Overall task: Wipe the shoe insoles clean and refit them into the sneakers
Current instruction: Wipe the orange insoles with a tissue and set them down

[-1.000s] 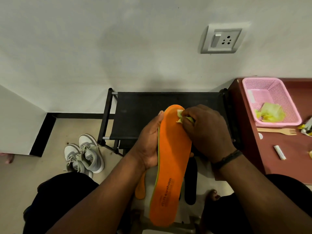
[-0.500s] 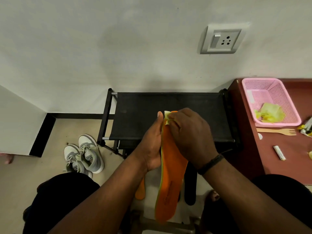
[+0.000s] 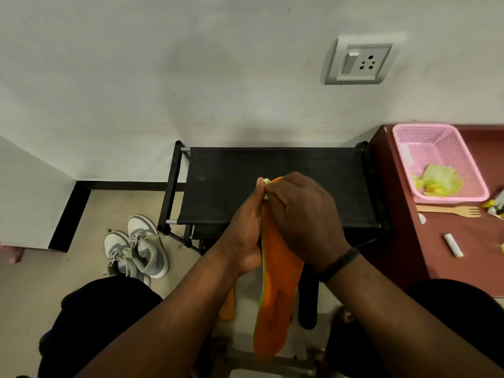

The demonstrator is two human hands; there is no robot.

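The left hand grips the long orange foam insole from behind, fingers curled round its left edge, holding it upright in front of the black fabric shoe rack. The right hand covers the insole's toe end, fingers bent together and pinching a small pale yellow-green wipe against it. The grey-and-white sneakers stand side by side on the floor, well to the left.

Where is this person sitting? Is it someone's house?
Probably a home, maybe near the entrance. A low black shoe rack stands against a plain wall with a switch socket, a pair of sneakers sits on the tiled floor, and a pink basket rests on a brown table.
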